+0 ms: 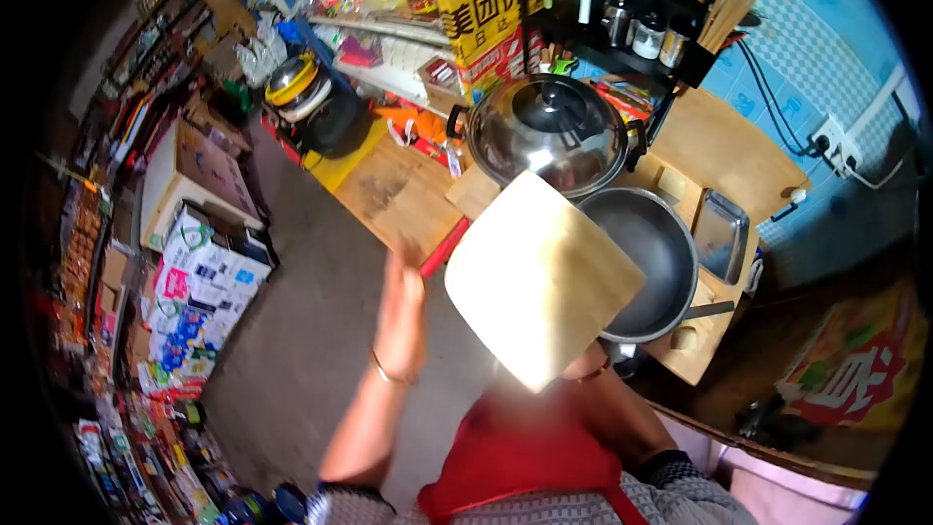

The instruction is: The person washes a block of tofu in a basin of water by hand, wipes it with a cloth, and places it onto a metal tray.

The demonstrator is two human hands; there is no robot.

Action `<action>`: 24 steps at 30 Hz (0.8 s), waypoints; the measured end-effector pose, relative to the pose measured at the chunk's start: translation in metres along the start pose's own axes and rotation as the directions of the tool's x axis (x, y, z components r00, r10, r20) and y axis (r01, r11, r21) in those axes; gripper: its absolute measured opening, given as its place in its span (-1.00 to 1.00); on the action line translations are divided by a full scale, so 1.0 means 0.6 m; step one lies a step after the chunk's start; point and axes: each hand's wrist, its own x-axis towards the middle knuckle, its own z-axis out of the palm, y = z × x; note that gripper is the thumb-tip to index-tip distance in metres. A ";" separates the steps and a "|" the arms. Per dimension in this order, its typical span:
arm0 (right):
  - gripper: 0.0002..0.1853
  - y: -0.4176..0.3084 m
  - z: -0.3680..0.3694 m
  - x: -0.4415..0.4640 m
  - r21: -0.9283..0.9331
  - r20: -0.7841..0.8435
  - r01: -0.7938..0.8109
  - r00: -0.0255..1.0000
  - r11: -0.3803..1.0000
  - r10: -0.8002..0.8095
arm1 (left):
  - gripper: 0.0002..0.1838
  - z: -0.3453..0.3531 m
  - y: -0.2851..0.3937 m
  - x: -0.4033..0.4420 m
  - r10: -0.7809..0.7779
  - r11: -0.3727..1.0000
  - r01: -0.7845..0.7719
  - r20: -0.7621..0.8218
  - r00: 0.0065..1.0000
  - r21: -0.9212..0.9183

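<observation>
A pale cream, roughly square flat piece with rounded corners (535,277) is held up in front of me; I cannot tell what it is made of. My right hand (586,364) grips its lower right edge, with most of the fingers hidden behind it. Left of the piece and apart from it, my left hand (400,316) is raised with its fingers stretched out, the tips smeared by motion. Partly covered by the pale piece is a dark frying pan (656,262). A lidded steel pot (544,131) stands just beyond it.
A wooden board (398,190) lies on the counter at the left. Beside the pan is a small metal tray (721,233). Jars stand on a black rack (622,53) by the tiled wall. Cartons (209,282) sit on the floor near crowded shelves.
</observation>
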 end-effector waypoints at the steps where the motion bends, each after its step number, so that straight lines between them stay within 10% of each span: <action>1: -0.55 -0.006 -0.002 0.002 -0.037 -0.009 0.013 1.000 0.999 -0.013 | -0.08 0.006 -0.021 -0.021 -0.062 0.993 0.072 0.104 0.993 -0.097; 5: -0.53 -0.017 -0.004 0.005 -0.286 -0.038 0.064 0.996 0.956 -0.078 | -0.21 0.030 -0.097 -0.015 -0.374 0.757 0.373 0.112 0.920 -0.536; 11: -0.50 -0.169 0.051 0.004 -0.910 0.149 0.227 0.960 0.347 -0.236 | -0.31 -0.021 -0.211 -0.003 -0.099 0.528 0.198 0.172 0.980 -0.826; 15: -0.44 -0.217 0.203 -0.056 -0.796 0.553 0.581 0.812 -0.169 0.184 | -0.28 -0.017 -0.138 0.001 0.006 0.622 0.291 0.377 0.926 -0.726; 17: -0.47 -0.161 0.263 -0.068 -0.504 0.678 0.722 0.671 -0.473 0.301 | -0.30 -0.003 -0.119 -0.014 -0.208 0.545 0.363 0.297 0.932 -0.756; 19: -0.48 -0.135 0.253 -0.084 -0.512 0.665 0.707 0.685 -0.488 0.296 | -0.35 -0.013 -0.150 0.019 0.025 0.591 0.394 0.504 0.863 -0.704; 21: -0.49 -0.126 0.235 -0.075 -0.555 0.647 0.683 0.713 -0.475 0.270 | -0.36 -0.015 -0.120 -0.008 -0.064 0.733 0.276 0.341 0.938 -0.622; 24: -0.51 -0.152 0.220 -0.039 -0.649 0.719 0.758 0.640 -0.067 0.273 | -0.34 -0.034 -0.138 -0.014 -0.052 0.777 0.227 0.298 0.953 -0.588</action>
